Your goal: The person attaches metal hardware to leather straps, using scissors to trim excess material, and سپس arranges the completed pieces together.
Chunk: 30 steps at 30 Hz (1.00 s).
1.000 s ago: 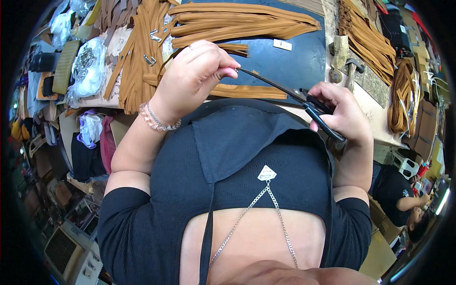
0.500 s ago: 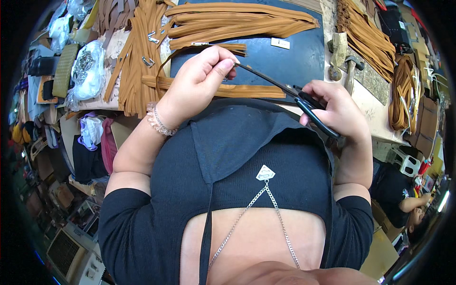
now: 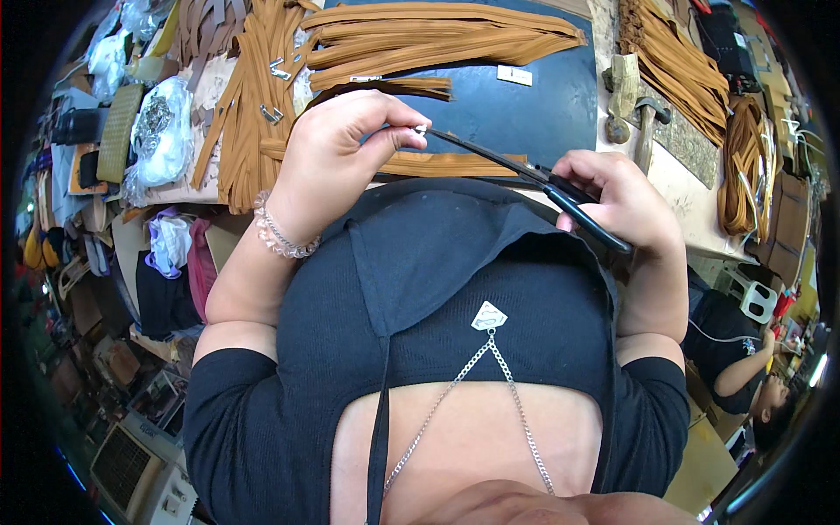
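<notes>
My right hand [image 3: 617, 192] is wrapped round the black handles of a pair of long, thin-nosed pliers [image 3: 490, 157], whose jaws point up and left. At their tip my left hand [image 3: 346, 144] pinches a small silvery piece [image 3: 421, 130] between thumb and forefinger; it is too small to name surely. Behind that hand, brown zipper tapes [image 3: 437, 31] lie in a bundle on a dark blue mat [image 3: 542, 109]. Another brown zipper strip [image 3: 455, 164] runs along the mat's near side, partly hidden by my left hand. A small metal plate [image 3: 514, 75] rests on the mat.
More brown zipper strips [image 3: 249, 140] with loose silvery zipper pulls [image 3: 279, 69] hang over the table's left edge. At right are a hammer [image 3: 647, 131], a worn wooden block [image 3: 623, 86] and further zipper bundles [image 3: 682, 70]. A clear plastic bag [image 3: 162, 127] lies far left; another person [image 3: 744, 372] is lower right.
My left hand has rolled and shifted slightly, and the silvery piece now shows at its fingertips. The pliers' tip has moved a little left and down, close against it.
</notes>
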### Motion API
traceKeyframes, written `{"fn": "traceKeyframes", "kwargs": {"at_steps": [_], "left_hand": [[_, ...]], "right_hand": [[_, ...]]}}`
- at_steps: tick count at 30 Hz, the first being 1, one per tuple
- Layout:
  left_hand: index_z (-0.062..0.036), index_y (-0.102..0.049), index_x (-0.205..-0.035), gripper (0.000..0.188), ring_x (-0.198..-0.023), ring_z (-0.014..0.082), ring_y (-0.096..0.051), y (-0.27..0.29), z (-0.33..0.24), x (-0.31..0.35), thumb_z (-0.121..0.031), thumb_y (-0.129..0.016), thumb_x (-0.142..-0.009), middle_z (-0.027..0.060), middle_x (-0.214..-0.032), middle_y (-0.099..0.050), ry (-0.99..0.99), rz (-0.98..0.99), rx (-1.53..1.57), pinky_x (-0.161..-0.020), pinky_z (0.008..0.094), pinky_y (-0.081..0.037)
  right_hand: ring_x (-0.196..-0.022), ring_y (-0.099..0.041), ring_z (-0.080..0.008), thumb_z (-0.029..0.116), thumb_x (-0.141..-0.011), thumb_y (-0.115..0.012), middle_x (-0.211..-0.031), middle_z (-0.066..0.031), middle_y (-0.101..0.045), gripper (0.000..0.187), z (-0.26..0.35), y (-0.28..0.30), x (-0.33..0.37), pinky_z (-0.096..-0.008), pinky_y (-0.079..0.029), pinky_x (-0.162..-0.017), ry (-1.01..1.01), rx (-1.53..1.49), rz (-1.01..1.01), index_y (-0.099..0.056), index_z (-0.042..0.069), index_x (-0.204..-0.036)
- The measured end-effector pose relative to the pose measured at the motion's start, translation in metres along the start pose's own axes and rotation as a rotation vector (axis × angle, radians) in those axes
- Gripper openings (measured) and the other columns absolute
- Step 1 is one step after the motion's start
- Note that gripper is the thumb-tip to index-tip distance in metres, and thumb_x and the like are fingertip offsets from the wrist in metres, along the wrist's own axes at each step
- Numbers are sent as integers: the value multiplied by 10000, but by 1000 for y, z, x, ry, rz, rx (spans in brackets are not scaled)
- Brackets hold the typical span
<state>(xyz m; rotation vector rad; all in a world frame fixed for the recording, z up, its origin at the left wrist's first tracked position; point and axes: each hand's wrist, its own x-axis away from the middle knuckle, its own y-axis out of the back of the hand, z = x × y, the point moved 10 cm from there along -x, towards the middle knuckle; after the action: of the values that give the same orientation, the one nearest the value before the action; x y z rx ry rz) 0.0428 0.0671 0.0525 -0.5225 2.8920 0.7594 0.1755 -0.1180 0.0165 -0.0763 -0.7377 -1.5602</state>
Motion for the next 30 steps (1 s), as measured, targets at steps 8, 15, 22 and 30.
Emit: {"fn": "traceKeyframes", "kwargs": {"at_steps": [8, 15, 22, 30], "left_hand": [[26, -699, -903, 163, -757, 174, -670, -11, -10, 4, 113, -633, -782, 93, -828, -686, 35, 160, 84, -726, 283, -534], [4, -690, -906, 161, -744, 189, -683, -16, -31, 5, 92, -623, -790, 88, -804, -698, -121, 242, 34, -681, 289, -533], [4, -681, -869, 146, -745, 230, -663, -24, -40, 8, 85, -648, -752, 91, -797, -699, -192, 267, 83, -701, 315, -518], [-6, -688, -859, 98, -763, 233, -646, -31, -37, 9, -3, -718, -766, 85, -794, -688, -186, 314, 132, -709, 328, -507]], "right_hand": [[-627, -515, -49, 429, -697, -863, -700, 32, -563, 549, -3, -7, 2, -223, -411, -547, -30, -98, 242, -610, 2, -932], [-573, -476, -34, 524, -644, -853, -704, 46, -557, 627, -15, -12, 7, -205, -352, -469, -88, -201, 363, -612, 5, -901], [-477, -489, -51, 585, -662, -823, -611, 50, -518, 614, -19, -18, 9, -213, -366, -407, -52, -198, 437, -615, 44, -865], [-467, -472, -36, 632, -621, -800, -605, 55, -528, 671, -26, -24, 11, -205, -335, -393, -80, -265, 478, -608, 31, -852]]}}
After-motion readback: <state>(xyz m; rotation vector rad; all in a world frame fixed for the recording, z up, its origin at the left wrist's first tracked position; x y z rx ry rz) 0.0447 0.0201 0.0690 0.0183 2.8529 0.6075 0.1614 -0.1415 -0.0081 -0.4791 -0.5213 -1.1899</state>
